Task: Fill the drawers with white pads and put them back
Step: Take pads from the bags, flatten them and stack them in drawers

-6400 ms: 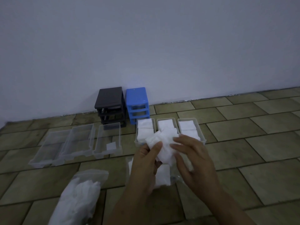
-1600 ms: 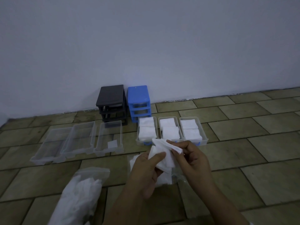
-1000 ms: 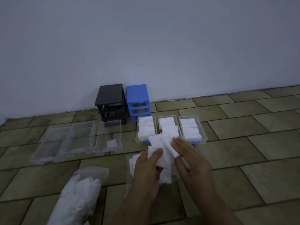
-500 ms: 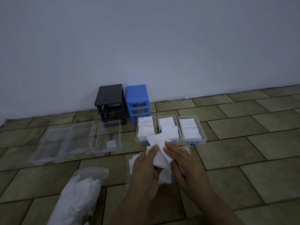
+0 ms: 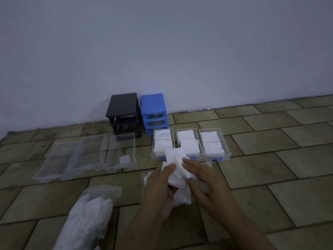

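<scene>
- Nearest the camera, at the lower left, a clear plastic bag [image 5: 90,212] stuffed with white material lies on the tiled floor [image 5: 261,177].
- Both forearms reach in from the bottom edge; the left hand [image 5: 158,188] has its fingers curled round a small stack of white pads [image 5: 177,166], thumb pressed on the top sheet.
- The right hand [image 5: 205,179] pinches the same stack from the other side, its fingertips on the upper pad and its thumb underneath.
- Under the hands, more loose pads [image 5: 182,197] lie on the floor, partly hidden.
- Just beyond the hands stand three clear drawers with blue handles [image 5: 215,157], side by side and touching, each filled with white pads.
- To their left, well apart, three more clear drawers [image 5: 86,159] sit in a row; the rightmost holds a single pad [image 5: 124,159], the other two look bare.
- Farthest back, against the wall [image 5: 162,51], a black drawer frame [image 5: 124,112] and a blue drawer frame [image 5: 154,110] stand upright next to each other, their slots open toward the camera.
</scene>
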